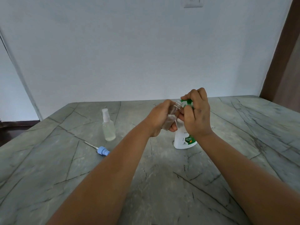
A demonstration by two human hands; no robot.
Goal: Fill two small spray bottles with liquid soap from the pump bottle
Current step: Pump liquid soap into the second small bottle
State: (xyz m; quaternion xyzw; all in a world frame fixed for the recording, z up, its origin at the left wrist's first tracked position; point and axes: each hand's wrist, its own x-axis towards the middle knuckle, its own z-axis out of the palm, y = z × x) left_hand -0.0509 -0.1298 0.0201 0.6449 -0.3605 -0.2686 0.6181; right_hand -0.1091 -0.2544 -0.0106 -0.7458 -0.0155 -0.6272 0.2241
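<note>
On the grey marble table, towards its far edge, stands the white pump bottle with a green label and a green pump head. Over that pump head rests the right hand, its fingers curled down on the green top and partly hiding it. Just beside it, the left hand grips a small clear bottle with no cap, tilted so that its threaded open neck sits right under the pump spout. Whether any soap is in this small bottle cannot be told. Well apart to the left stands a second small spray bottle, upright, with its white sprayer on. Nearer the camera lies a loose blue spray cap, its thin tube pointing away to the left.
</note>
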